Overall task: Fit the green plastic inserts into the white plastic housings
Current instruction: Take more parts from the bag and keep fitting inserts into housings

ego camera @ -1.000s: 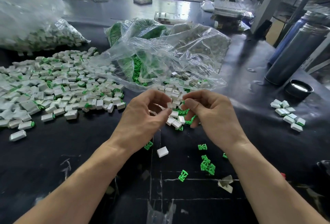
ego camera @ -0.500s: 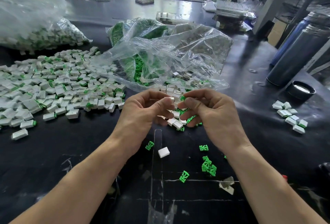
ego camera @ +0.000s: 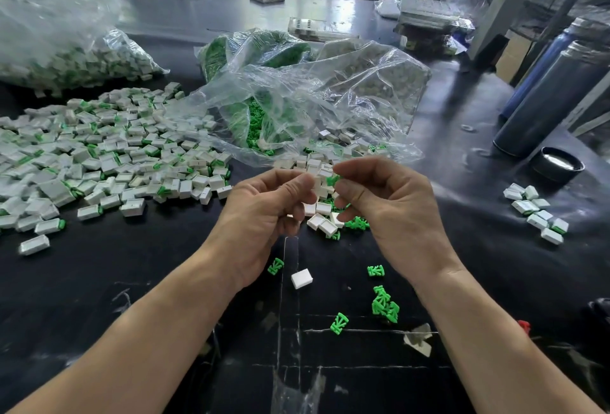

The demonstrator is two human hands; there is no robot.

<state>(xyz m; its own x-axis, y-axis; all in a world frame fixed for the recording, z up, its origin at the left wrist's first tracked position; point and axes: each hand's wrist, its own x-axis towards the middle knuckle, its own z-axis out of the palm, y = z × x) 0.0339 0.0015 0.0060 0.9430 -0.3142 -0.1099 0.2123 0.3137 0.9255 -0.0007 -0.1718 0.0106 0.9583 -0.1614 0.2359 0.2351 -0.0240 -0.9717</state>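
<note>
I see right hand (ego camera: 392, 212) pinching green insert (ego camera: 332, 180), left hand (ego camera: 264, 212) fingers curled just beside it, over loose white housings (ego camera: 321, 219).

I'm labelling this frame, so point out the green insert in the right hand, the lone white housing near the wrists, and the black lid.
green insert (ego camera: 332, 180), head view, visible green tip.
white housing (ego camera: 301, 278), head view, top face.
black lid (ego camera: 558, 163), head view, shiny inside.

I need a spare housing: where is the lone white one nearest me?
In the head view, the lone white housing lies on the black table, between the forearms, just right of a green insert.
</note>
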